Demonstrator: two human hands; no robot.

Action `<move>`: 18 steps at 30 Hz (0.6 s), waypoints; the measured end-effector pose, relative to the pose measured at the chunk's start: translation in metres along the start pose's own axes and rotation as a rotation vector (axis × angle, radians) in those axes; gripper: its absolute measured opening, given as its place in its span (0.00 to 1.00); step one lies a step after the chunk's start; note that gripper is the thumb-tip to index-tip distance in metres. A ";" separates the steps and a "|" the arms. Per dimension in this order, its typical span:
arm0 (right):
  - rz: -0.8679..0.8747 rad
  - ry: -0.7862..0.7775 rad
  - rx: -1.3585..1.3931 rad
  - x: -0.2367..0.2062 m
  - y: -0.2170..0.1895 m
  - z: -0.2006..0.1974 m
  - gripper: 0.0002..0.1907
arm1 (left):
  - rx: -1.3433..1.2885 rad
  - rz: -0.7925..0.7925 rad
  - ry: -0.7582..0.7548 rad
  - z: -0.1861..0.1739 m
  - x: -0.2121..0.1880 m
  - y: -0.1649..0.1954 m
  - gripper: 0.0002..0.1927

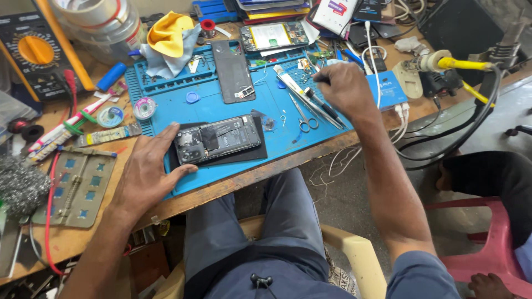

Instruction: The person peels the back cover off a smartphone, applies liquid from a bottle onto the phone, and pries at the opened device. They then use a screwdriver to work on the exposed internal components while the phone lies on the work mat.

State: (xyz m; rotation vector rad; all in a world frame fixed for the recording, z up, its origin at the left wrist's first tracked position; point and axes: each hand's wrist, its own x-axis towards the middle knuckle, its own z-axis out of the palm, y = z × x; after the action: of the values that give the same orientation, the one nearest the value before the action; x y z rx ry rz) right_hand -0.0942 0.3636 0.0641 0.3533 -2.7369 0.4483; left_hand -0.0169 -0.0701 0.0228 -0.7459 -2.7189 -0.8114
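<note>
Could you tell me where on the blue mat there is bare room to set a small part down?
The blue mat is bare between the opened phone and the dark back cover, and along its front edge below the scissors. It is crowded by the tools near the right hand; the left hand covers its left corner.

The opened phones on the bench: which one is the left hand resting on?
The left hand rests on the opened phone near the blue mat's front edge; the other opened phone lies untouched at the back.

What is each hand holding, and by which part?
The left hand presses the opened phone at its left end. The right hand grips a dark-handled tool by its upper handle.
</note>
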 end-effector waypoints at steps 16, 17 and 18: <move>0.046 -0.460 -0.235 -0.011 0.058 0.039 0.20 | -0.015 0.107 0.041 -0.007 -0.008 -0.033 0.54; 0.163 -0.481 -0.188 -0.009 0.056 0.042 0.23 | -0.055 0.105 0.058 -0.010 -0.014 -0.040 0.55; 0.098 -0.380 -0.126 -0.008 0.053 0.039 0.22 | -0.104 0.121 0.079 -0.012 -0.019 -0.045 0.55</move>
State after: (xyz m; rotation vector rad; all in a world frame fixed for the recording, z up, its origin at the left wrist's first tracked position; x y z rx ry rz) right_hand -0.1142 0.4004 0.0130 0.2975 -3.1443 0.2513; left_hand -0.0235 -0.1173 0.0061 -0.8712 -2.5508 -0.9390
